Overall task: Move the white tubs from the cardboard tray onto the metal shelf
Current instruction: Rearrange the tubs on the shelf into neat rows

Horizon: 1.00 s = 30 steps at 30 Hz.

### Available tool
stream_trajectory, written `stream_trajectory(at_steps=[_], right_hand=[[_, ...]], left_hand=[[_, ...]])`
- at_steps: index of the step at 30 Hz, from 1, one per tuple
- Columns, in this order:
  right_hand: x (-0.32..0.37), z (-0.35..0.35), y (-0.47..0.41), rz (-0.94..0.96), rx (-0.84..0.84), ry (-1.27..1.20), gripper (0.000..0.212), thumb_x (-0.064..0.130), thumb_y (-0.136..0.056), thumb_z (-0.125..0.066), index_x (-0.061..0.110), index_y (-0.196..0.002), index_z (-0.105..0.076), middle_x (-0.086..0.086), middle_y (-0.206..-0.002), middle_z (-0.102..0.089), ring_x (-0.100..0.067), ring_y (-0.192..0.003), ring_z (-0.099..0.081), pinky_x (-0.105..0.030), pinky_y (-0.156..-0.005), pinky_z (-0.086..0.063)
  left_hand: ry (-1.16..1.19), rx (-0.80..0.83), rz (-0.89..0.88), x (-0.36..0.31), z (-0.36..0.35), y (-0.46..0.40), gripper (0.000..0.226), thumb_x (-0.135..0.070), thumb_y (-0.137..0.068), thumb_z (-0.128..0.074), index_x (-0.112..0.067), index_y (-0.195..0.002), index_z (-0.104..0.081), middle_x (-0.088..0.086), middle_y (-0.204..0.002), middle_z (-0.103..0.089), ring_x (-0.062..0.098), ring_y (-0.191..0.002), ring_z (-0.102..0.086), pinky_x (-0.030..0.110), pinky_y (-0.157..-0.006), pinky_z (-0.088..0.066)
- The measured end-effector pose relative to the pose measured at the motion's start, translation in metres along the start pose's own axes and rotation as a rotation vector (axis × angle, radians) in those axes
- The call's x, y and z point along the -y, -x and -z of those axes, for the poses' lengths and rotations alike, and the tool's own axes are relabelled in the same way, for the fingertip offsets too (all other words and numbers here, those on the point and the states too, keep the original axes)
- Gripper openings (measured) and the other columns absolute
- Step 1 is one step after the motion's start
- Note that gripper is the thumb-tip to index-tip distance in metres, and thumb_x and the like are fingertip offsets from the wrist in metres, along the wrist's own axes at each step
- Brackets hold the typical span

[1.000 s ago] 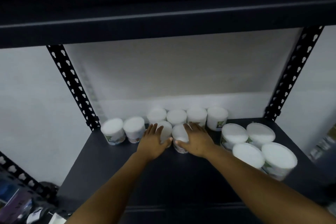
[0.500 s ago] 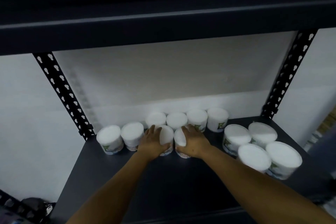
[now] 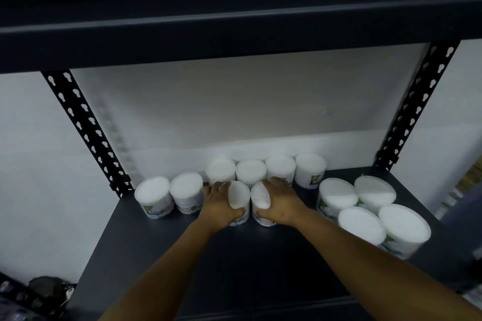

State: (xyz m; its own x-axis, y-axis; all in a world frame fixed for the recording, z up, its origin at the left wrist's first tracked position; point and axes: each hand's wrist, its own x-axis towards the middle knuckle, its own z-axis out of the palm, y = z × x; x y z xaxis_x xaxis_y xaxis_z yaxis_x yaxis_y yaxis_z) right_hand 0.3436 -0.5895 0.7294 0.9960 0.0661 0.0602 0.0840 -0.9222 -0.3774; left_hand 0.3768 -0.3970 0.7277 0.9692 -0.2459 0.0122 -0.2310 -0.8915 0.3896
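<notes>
Several white tubs stand on the dark metal shelf (image 3: 161,263). My left hand (image 3: 217,203) grips one small tub (image 3: 238,198) from its left side. My right hand (image 3: 280,203) grips another small tub (image 3: 259,198) from its right side. Both held tubs stand side by side on the shelf, just in front of a back row of small tubs (image 3: 250,172). Two more small tubs (image 3: 154,193) stand to the left. Larger tubs (image 3: 361,223) are grouped at the right. The cardboard tray is out of view.
A second shelf board (image 3: 234,28) hangs low overhead. Perforated black uprights stand at the back left (image 3: 86,128) and back right (image 3: 414,109). A white wall lies behind. Dark clutter (image 3: 44,289) sits low at the left, beside the shelf.
Both hands have pushed their tubs a little further back toward the rear row and closed more firmly round them. The camera has tilted slightly.
</notes>
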Motion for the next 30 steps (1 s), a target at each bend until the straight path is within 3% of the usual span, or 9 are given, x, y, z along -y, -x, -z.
stream_trajectory(at_steps=[8, 10, 17, 22, 26, 30], right_hand=[[-0.028, 0.02, 0.012, 0.061, -0.025, 0.014, 0.082, 0.054, -0.07, -0.07, 0.016, -0.136, -0.039, -0.005, -0.13, -0.042, -0.026, -0.118, -0.041, -0.032, -0.097, -0.037], [-0.036, 0.025, 0.016, 0.058, -0.01, 0.039, 0.085, 0.055, -0.07, -0.069, 0.017, -0.139, -0.036, -0.004, -0.133, -0.041, -0.026, -0.12, -0.039, -0.033, -0.098, -0.035], [-0.061, 0.04, 0.027, 0.057, 0.037, 0.053, 0.084, 0.061, -0.067, -0.067, 0.021, -0.135, -0.04, -0.002, -0.128, -0.045, -0.024, -0.115, -0.045, -0.033, -0.095, -0.04], [-0.071, 0.042, 0.031, 0.074, 0.026, 0.1, 0.082, 0.058, -0.067, -0.068, 0.017, -0.134, -0.043, -0.005, -0.126, -0.049, -0.024, -0.112, -0.048, -0.028, -0.091, -0.034], [-0.076, 0.042, 0.034, 0.058, 0.045, 0.074, 0.084, 0.063, -0.061, -0.062, 0.02, -0.131, -0.044, -0.005, -0.123, -0.05, -0.025, -0.108, -0.049, -0.032, -0.091, -0.04], [-0.079, 0.042, 0.036, 0.059, 0.067, 0.089, 0.087, 0.065, -0.059, -0.061, 0.02, -0.131, -0.043, -0.005, -0.121, -0.049, -0.025, -0.107, -0.049, -0.035, -0.093, -0.042]], left_hand=[[0.049, -0.072, -0.067, -0.019, -0.011, 0.014, 0.095, -0.065, -0.065, -0.061, -0.012, -0.141, -0.037, 0.008, -0.138, -0.041, 0.03, -0.123, -0.034, 0.034, -0.104, -0.023], [0.063, -0.086, -0.093, -0.027, -0.013, 0.017, 0.089, -0.056, -0.07, -0.068, -0.008, -0.14, -0.039, 0.009, -0.137, -0.042, 0.031, -0.125, -0.033, 0.035, -0.106, -0.021], [0.109, -0.069, -0.133, -0.05, -0.021, 0.02, 0.089, -0.052, -0.067, -0.07, -0.007, -0.138, -0.041, 0.011, -0.138, -0.042, 0.031, -0.13, -0.032, 0.034, -0.109, -0.018], [0.091, -0.064, -0.127, -0.062, -0.028, 0.021, 0.105, -0.072, -0.051, -0.043, -0.012, -0.137, -0.043, 0.006, -0.134, -0.044, 0.028, -0.125, -0.036, 0.032, -0.106, -0.023], [0.103, -0.032, -0.125, -0.068, -0.031, 0.022, 0.092, -0.057, -0.064, -0.069, -0.014, -0.139, -0.04, 0.004, -0.137, -0.041, 0.026, -0.125, -0.033, 0.03, -0.104, -0.024], [0.106, -0.023, -0.123, -0.07, -0.035, 0.023, 0.086, -0.046, -0.068, -0.076, -0.016, -0.14, -0.039, 0.004, -0.138, -0.039, 0.026, -0.125, -0.031, 0.031, -0.104, -0.024]])
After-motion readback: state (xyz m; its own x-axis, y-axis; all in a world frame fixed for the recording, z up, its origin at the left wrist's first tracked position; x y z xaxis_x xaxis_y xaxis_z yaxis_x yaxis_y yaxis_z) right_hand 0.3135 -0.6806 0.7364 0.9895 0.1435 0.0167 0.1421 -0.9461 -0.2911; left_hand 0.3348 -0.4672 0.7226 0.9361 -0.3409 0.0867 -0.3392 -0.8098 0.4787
